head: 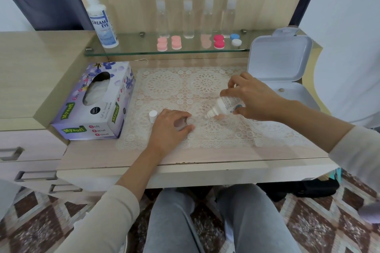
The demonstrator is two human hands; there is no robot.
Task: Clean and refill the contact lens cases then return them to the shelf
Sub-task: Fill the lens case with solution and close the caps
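Your left hand (171, 127) rests on the lace mat (164, 86) at the centre of the bench (144, 158). Its fingers curl around a small clear lens case (186, 123), which they mostly hide. Your right hand (253, 96) grips the small solution bottle (225, 104), tilted nozzle-down with the tip just beside the case; contact not discernible. The white cap (153, 116) stands upright on the mat, just left of your left hand. Five coloured cases (162, 43) sit in a row on the glass shelf (144, 52).

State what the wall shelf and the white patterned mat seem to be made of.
Clear wall shelf: seemingly glass, glossy; front edge see-through, greenish. White patterned mat: probably lace or lace-look plastic; openwork rosettes let the tabletop show through.
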